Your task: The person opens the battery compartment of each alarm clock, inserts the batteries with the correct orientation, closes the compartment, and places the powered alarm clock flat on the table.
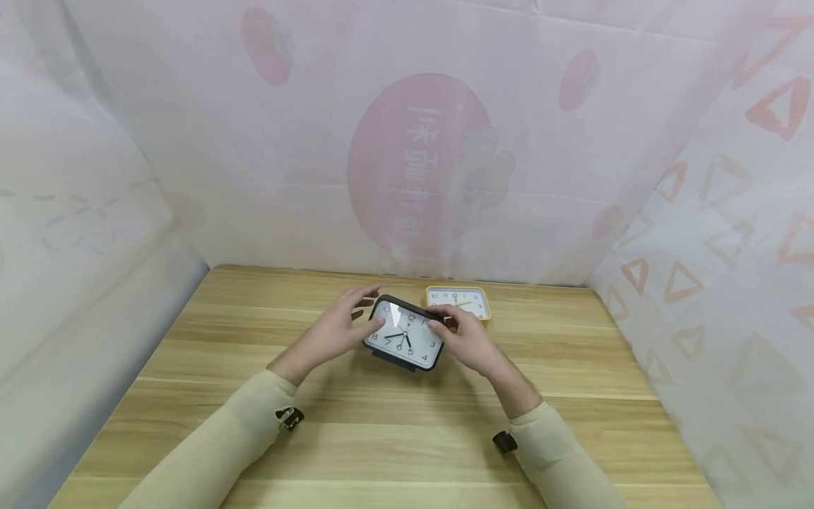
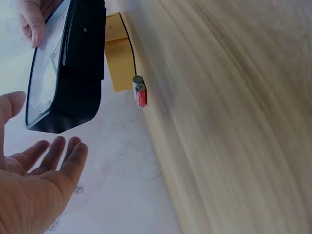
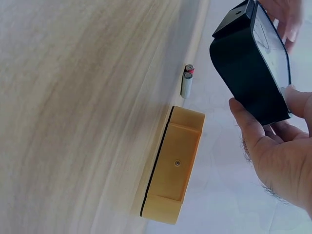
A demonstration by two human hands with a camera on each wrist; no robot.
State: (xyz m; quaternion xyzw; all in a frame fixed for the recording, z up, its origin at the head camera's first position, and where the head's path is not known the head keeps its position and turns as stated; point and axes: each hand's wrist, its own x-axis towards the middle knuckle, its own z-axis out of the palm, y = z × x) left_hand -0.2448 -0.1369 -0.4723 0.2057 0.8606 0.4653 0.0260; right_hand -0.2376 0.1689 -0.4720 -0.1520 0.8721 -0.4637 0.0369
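Observation:
A black desk clock (image 1: 416, 346) with a white face is held tilted above the wooden table (image 1: 407, 438). At its right end, my right hand (image 1: 472, 341) grips it, thumb on the front and fingers behind, as the right wrist view confirms. My left hand (image 1: 333, 331) is spread beside the opposite end. In the left wrist view a gap separates the left hand's straight fingers from the clock's casing. Behind the black clock, a yellow clock (image 1: 485, 304) sits on the table, partly covered by my right hand in the head view.
Two small batteries (image 2: 140, 93), one with a red wrapper, are next to the yellow clock in both wrist views; the black clock hides them from the head view. A printed cloth (image 1: 305, 177) hangs behind the table and along both sides.

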